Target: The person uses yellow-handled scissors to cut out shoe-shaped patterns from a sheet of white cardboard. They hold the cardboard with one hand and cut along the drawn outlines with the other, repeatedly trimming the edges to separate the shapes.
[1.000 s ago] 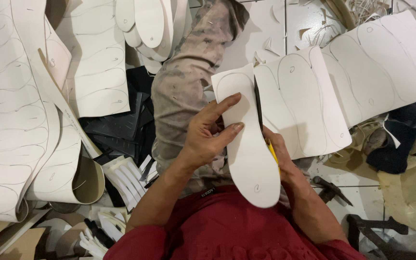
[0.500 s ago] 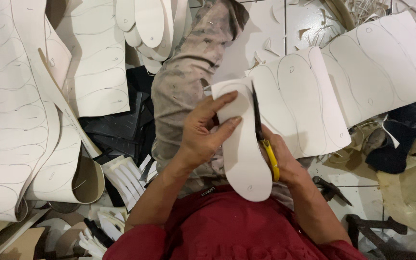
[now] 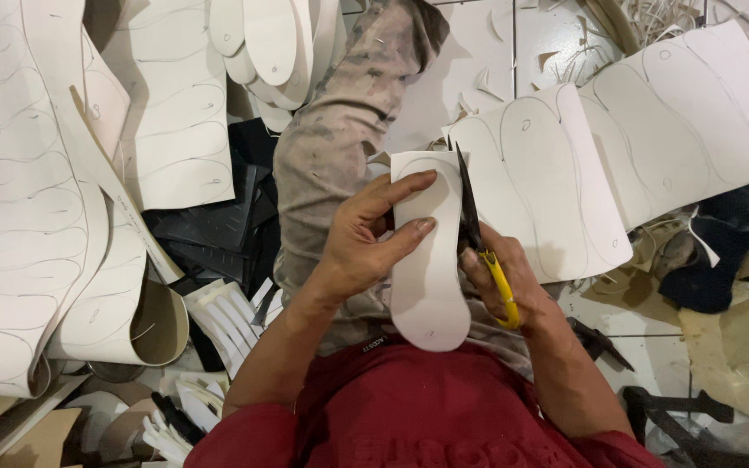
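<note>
Now | white sole cutout (image 3: 427, 269) held over lap, pinched by left hand (image 3: 361, 243) | right hand (image 3: 500, 277) clamped on yellow-handled scissors (image 3: 482, 243) at its edge | judged light, flexy; best gripped mid-length.

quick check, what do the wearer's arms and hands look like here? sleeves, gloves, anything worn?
Both hands, left hand and right hand, are bare: no gloves, and no rings or watch visible. Forearms are uncovered. Red short sleeves of a red shirt end near the elbows.
</note>
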